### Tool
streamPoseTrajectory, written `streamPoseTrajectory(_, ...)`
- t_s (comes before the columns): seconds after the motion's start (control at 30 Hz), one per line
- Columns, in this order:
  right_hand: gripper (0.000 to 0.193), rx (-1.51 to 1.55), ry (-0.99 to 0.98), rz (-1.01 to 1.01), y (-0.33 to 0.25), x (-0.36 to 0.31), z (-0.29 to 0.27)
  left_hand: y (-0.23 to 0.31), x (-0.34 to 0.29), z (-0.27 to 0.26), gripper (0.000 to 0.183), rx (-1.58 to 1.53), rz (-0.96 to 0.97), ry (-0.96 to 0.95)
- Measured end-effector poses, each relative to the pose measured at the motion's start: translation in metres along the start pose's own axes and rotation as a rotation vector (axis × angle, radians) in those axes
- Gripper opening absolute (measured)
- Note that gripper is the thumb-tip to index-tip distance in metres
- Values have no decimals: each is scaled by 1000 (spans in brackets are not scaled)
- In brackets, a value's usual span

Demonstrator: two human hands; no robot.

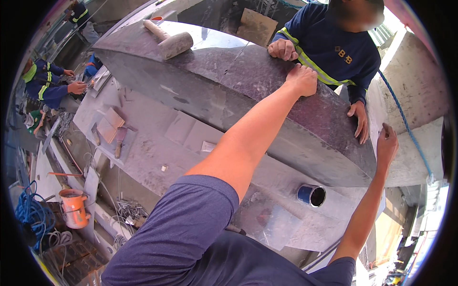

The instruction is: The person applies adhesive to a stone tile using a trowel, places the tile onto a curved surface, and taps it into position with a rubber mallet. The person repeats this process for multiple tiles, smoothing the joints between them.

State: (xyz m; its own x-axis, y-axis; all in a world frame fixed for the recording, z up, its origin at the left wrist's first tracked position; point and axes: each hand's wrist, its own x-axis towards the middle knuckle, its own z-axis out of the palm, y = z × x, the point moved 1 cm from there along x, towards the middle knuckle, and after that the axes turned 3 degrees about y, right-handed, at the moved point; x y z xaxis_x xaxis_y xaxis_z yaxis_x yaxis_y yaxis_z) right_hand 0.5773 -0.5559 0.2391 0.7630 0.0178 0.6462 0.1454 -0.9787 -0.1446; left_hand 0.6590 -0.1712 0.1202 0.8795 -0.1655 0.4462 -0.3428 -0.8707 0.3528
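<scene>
My left hand (301,80) is closed in a fist over the top face of a long dark grey block (210,71); anything inside its fingers is hidden. Off the block's right end, my right hand (387,143) has its fingers curled together, and whatever they may pinch is too small to make out. Across the block, a co-worker in a navy top holds one closed hand (283,49) near my left fist. The co-worker's other hand (360,121) lies on the top face near the right end. A mallet (174,45) with a pale handle rests at the far left of that face.
Below the block, a dusty board (148,148) carries a blue can (311,195), a scraper (119,143) and tile pieces (110,125). An orange bucket (75,208) and blue rope (33,209) are at left. Another rope (405,124) hangs at right. Two people work at far left.
</scene>
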Motion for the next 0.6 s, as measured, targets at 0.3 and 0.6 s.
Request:
streamPoseTrajectory(0.3, 37, 353, -351, -110, -186, 53, 204, 0, -7, 7, 39, -27, 105, 86)
streamPoseTrajectory(0.6, 49, -5, -319, -87, -217, 6, 222, -89, -20, -158, 29, -157, 129, -272)
